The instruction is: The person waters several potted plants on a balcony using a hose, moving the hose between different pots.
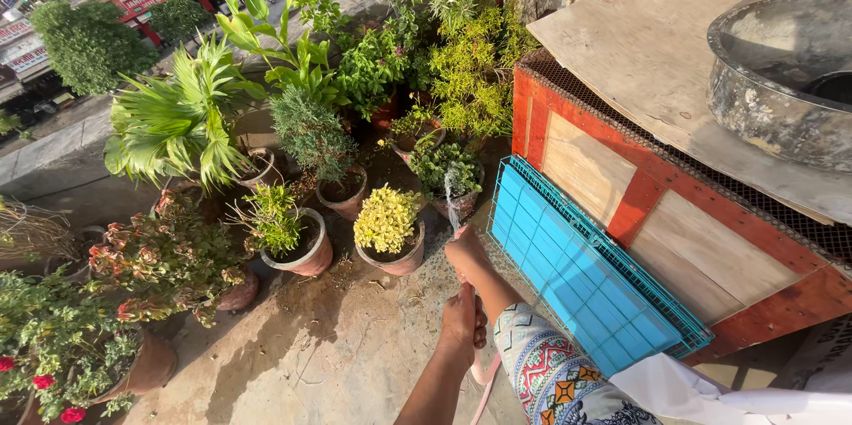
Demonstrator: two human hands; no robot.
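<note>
My right hand [465,253] is stretched forward and closed around the end of a pinkish hose. A thin jet of water [451,192] leaves it toward a clay pot of green leaves [449,169]. My left hand [463,317] grips the same hose [485,379] a little lower, close to my body. The hose drops away below the hands. A pot of yellow-green foliage [389,223] stands just left of my right hand.
Several potted plants crowd the concrete terrace: a palm [177,119], a small green shrub pot [293,234], red-flowered pots [53,363]. A blue wire crate [586,274] leans on a red wooden cabinet [674,212] carrying a big metal basin [781,70].
</note>
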